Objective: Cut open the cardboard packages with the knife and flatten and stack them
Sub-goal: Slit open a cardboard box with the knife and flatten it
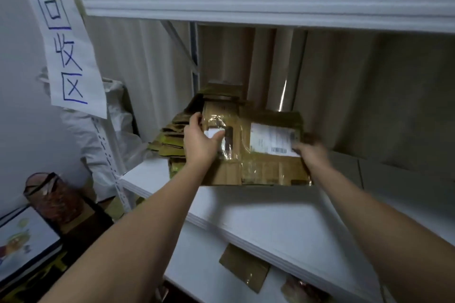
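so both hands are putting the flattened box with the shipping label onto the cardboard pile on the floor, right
Not the floor. The head view shows the left hand and right hand holding the flattened box with its shipping label over the cardboard pile, which sits on the white shelf. The rest is right.

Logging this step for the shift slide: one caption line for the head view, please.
Both hands, left and right, lay a flattened cardboard box onto the cardboard pile on a white shelf.
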